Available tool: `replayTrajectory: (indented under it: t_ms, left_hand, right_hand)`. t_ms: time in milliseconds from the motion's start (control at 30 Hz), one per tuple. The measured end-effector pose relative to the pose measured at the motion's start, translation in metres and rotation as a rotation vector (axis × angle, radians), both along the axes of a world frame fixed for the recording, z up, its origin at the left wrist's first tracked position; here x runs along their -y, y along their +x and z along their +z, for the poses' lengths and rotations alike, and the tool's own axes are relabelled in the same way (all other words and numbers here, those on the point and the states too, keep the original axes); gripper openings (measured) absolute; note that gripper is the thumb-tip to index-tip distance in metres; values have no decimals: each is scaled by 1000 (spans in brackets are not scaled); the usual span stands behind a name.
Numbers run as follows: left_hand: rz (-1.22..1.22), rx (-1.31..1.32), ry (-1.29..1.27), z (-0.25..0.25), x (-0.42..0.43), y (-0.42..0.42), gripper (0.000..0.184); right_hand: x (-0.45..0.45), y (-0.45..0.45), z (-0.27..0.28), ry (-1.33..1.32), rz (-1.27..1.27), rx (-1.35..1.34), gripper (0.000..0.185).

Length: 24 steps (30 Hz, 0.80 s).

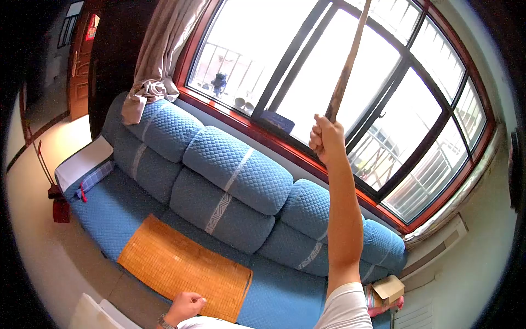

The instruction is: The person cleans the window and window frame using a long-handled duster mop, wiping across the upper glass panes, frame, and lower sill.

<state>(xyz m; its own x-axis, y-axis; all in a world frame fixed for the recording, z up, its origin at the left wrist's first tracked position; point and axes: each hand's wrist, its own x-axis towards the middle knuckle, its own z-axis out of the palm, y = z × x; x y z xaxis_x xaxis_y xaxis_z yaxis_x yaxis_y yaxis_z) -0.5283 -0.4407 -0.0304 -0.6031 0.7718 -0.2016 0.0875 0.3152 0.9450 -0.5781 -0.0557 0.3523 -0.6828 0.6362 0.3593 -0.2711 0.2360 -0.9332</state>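
Observation:
My right hand (pixel 329 138) is raised on an outstretched arm in front of the window. Its fingers wrap round the lower end of a long wooden stick (pixel 347 71), which slants up and out of view at the top edge. Low in the picture, my left hand (pixel 185 307) is loosely curled, with a watch (pixel 166 322) on its wrist. Nothing shows sticking out of its fingers. It is in front of an orange-brown woven mat (pixel 181 263) on the seat of a blue quilted sofa (pixel 235 170); I cannot tell whether it touches the mat.
Behind the sofa is a wide window (pixel 323 77) with dark inner frames and a red-brown surround. A bunched curtain (pixel 159 60) hangs at its left. A small plaid cushion (pixel 96 178) lies at the sofa's left end, and a cardboard box (pixel 389 289) is at the right end.

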Motion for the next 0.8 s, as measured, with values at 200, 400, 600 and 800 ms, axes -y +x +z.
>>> replayTrajectory:
  t_ms: [200,400,600,800]
  left_hand:
    - [37,64,-9,4,5,-5,31]
    - [22,35,-38,15,11,-13,28]
    - [-25,11,-29,13,6,-22,29]
    - [-111,21,-50,-5,3,-31,32]
  right_hand:
    - [6,-35,-21,-78,-25,1,15]
    - [6,-14,-97,13,-18,32,18]
    - [44,34,-176,-50,-42,110,12]
    - [93,89,-239,-233,-102,204,12]
